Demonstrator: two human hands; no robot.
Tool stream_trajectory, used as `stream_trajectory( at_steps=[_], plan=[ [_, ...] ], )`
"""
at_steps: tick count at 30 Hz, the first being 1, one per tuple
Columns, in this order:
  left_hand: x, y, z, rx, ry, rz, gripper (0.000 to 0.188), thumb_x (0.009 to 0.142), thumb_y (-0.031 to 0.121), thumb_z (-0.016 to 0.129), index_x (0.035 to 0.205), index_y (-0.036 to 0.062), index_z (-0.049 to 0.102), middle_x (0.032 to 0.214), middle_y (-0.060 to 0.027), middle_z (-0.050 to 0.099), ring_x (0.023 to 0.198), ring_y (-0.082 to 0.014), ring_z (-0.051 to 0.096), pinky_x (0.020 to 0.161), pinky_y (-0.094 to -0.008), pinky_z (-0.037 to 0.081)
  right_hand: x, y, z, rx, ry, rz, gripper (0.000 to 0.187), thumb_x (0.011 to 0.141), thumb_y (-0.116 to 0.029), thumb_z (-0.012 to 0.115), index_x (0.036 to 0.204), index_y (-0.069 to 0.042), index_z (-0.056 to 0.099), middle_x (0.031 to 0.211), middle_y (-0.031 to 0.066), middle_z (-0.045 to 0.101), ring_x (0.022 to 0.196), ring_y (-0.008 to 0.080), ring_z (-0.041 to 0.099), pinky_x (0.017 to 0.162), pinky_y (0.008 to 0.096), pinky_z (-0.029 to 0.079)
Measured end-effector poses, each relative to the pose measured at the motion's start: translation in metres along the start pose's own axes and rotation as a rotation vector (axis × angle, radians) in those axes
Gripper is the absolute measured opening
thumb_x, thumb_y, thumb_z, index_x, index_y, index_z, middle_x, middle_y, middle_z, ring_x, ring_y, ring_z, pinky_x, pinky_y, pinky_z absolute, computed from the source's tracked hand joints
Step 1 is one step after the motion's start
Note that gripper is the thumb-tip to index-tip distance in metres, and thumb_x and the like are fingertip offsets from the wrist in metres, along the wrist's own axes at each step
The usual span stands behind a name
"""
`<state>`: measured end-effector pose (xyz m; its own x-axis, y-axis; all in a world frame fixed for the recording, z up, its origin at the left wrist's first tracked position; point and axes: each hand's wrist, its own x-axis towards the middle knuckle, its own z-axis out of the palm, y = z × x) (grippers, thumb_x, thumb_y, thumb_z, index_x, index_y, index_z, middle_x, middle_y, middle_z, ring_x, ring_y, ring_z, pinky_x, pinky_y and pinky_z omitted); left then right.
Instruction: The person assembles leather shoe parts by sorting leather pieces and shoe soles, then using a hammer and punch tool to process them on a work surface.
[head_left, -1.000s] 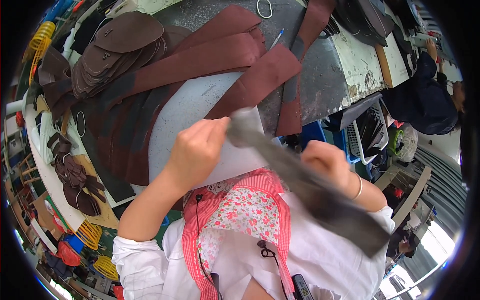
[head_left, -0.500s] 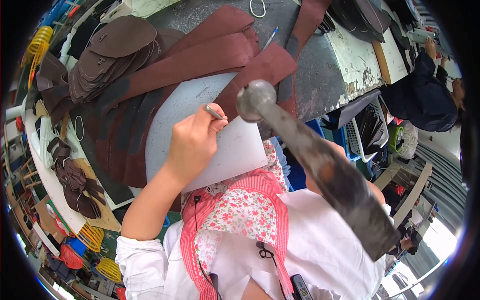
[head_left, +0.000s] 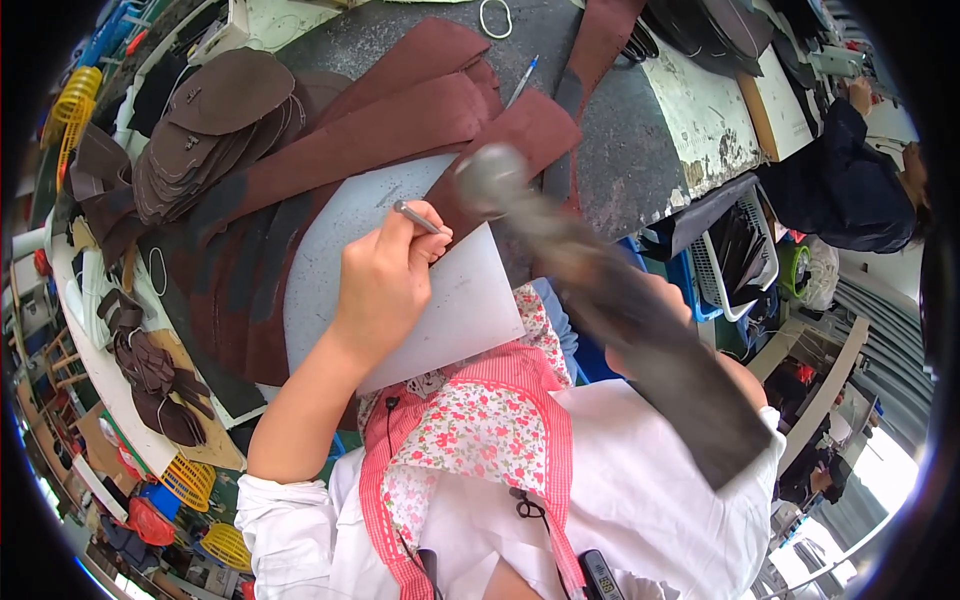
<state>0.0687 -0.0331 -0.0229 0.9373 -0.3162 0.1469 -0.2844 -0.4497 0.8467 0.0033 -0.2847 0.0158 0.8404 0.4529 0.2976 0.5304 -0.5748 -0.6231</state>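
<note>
My left hand [head_left: 385,275] is closed round a slim metal punch [head_left: 416,217], its fingers pinched over the white board [head_left: 440,310]. The punch's lower tip is hidden by the fingers. Beside it, a reddish-brown leather strip [head_left: 520,140] lies partly across the board. My right hand [head_left: 672,300] shows only in part behind a long metal hammer [head_left: 625,310] with a rounded knob, and seems wrapped round it. The hammer is raised close to the view, slanted and blurred by motion.
Stacked brown leather pieces [head_left: 220,100] and long strips [head_left: 370,120] cover the table's left side. A blue pen [head_left: 523,78] and a white loop [head_left: 496,17] lie farther back. At the right are a white basket [head_left: 768,250] and a person in dark clothing [head_left: 835,190].
The hammer has shifted slightly up and left in the picture and is more blurred. My left hand keeps its hold on the punch, while the whole scene shifts slightly left.
</note>
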Motion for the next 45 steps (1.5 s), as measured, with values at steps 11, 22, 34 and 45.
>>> stream_trajectory(
  at_steps=[11, 22, 34, 45],
  plan=[
    [0.003, -0.004, 0.006, 0.326, 0.006, 0.333, 0.012, 0.082, -0.002, 0.061, 0.088, 0.0017, 0.051, 0.072, -0.0124, 0.064, 0.060, -0.0270, 0.065, 0.054, -0.0349, 0.050, -0.002, 0.015, 0.010, 0.095, 0.122, -0.091, 0.028, 0.075, -0.001, 0.064, 0.102, 0.000, 0.054, 0.076, 0.0113, 0.059, 0.066, 0.0262, 0.061, 0.058, 0.0352, 0.049],
    [0.004, -0.006, 0.011, 0.291, -0.022, 0.350, 0.014, 0.075, -0.003, 0.062, 0.086, -0.0006, 0.054, 0.073, -0.0120, 0.060, 0.068, -0.0290, 0.060, 0.058, -0.0386, 0.049, -0.007, 0.012, 0.004, 0.023, -0.126, 0.070, 0.037, 0.068, 0.005, 0.060, 0.104, 0.008, 0.052, 0.079, 0.0171, 0.057, 0.061, 0.0349, 0.058, 0.051, 0.0372, 0.048],
    [-0.034, -0.001, -0.040, 0.249, -0.017, -0.039, 0.021, 0.073, -0.009, 0.064, 0.086, 0.0000, 0.050, 0.094, -0.0144, 0.060, 0.091, -0.0351, 0.059, 0.077, -0.0419, 0.047, -0.002, 0.009, 0.030, 0.172, -0.100, 0.206, 0.044, 0.068, 0.009, 0.053, 0.111, 0.010, 0.043, 0.073, 0.0221, 0.058, 0.063, 0.0388, 0.061, 0.054, 0.0379, 0.049],
    [-0.116, -0.017, -0.039, 0.416, 0.072, 0.036, 0.027, 0.068, -0.016, 0.058, 0.090, -0.0032, 0.050, 0.101, -0.0174, 0.056, 0.083, -0.0316, 0.061, 0.066, -0.0369, 0.053, 0.007, -0.003, 0.052, 0.298, -0.116, 0.339, 0.021, 0.084, -0.001, 0.062, 0.102, 0.004, 0.052, 0.069, 0.0152, 0.058, 0.055, 0.0295, 0.058, 0.050, 0.0326, 0.044]
  ],
)
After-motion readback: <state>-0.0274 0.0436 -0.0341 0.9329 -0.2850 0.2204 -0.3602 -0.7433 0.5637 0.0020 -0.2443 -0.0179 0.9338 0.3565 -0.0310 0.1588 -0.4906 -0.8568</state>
